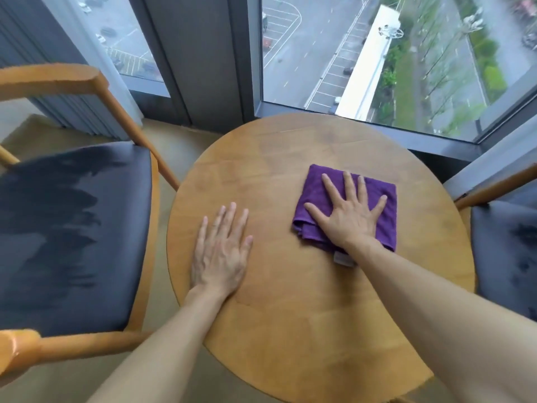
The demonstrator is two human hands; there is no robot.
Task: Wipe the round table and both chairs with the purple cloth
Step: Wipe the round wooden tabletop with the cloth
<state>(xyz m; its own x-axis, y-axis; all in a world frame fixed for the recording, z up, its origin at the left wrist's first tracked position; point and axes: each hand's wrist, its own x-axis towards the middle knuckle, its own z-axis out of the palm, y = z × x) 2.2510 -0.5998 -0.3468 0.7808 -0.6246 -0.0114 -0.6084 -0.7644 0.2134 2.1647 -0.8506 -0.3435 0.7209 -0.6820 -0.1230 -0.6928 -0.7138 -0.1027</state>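
A round wooden table point(276, 330) fills the middle of the head view. On its right half lies a folded purple cloth point(315, 187). My right hand point(350, 215) presses flat on the cloth with fingers spread. My left hand point(220, 251) rests flat on the bare wood at the table's left side, fingers straight. A wooden chair with a dark seat point(72, 234) stands to the left, its cushion showing wet streaks. A second chair point(502, 251) with a dark seat stands at the right edge, partly cut off.
Large windows point(377, 53) with grey frames rise just behind the table and look down on a street far below. A grey curtain point(43, 39) hangs at the far left. Tan floor point(162, 205) shows between the left chair and the table.
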